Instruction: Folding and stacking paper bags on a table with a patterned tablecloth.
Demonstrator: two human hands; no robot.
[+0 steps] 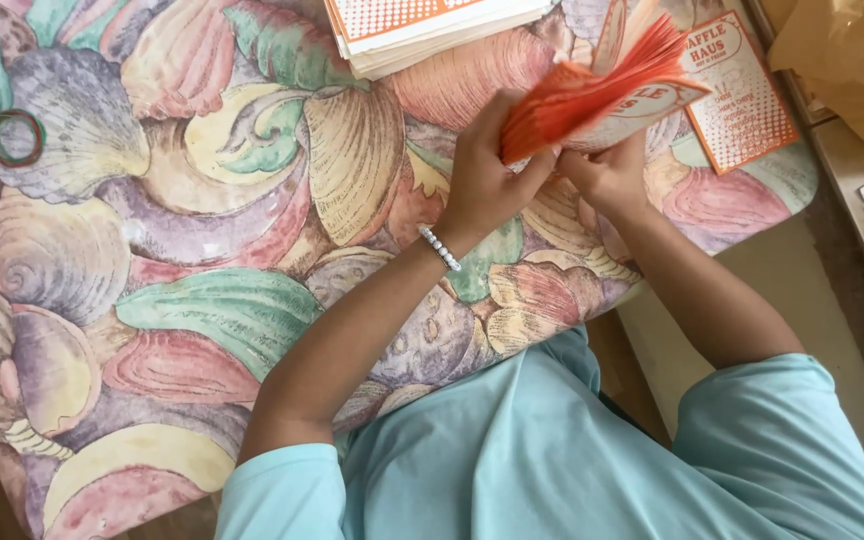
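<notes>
Both my hands grip one thick bundle of orange-and-white printed cards (597,95), fanned out above a table covered in a seashell-patterned cloth (212,240). My left hand (487,170), with a white bead bracelet on its wrist, pinches the bundle's lower left corner. My right hand (607,172) holds it from underneath on the right. The cards' edges are blurred and spread apart.
A stack of similar orange-and-white cards (422,30) lies at the table's far edge. A single card (742,95) rests flat on the right. Rubber bands (15,137) lie at the left. Brown paper (852,60) sits on a counter to the right.
</notes>
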